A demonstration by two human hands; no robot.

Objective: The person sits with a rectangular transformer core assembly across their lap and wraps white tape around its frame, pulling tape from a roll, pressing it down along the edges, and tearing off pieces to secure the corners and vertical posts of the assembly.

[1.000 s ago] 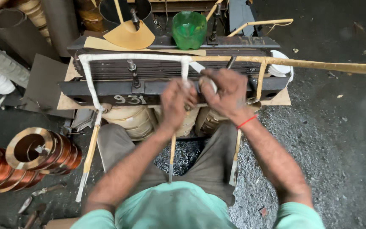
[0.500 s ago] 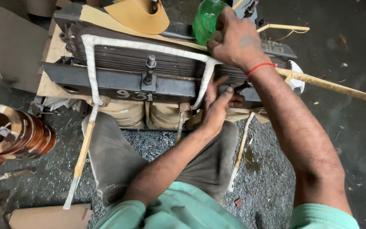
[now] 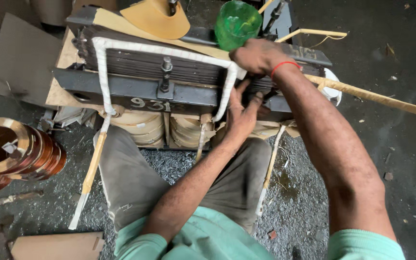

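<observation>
White tape (image 3: pixel 103 72) is wrapped around a lead that runs along the top of the dark laminated core (image 3: pixel 136 62), bends down at its right end and drops past the steel clamp bar (image 3: pixel 121 91). That right bend is where both hands are met. The left hand (image 3: pixel 239 113) is pressed against the front of the core just below the bend, fingers spread upward, thumb beside the taped lead. The right hand (image 3: pixel 256 55) is laid over the top edge of the core, fingers curled down behind it; whether anything is gripped in it cannot be told. A red thread (image 3: pixel 285 66) is worn on the right wrist.

A bolt (image 3: pixel 165 72) stands upright through the clamp bar. Paper-wrapped windings (image 3: pixel 140 125) are seen beneath the bar, between the knees. A green plastic cup (image 3: pixel 238 24) stands just behind the right hand, and a tan cardboard piece (image 3: pixel 155 19) lies on top of the core. A long taped strip (image 3: pixel 386 98) stretches away to the right. Copper coils (image 3: pixel 15 149) lie on the gritty floor to the left.
</observation>
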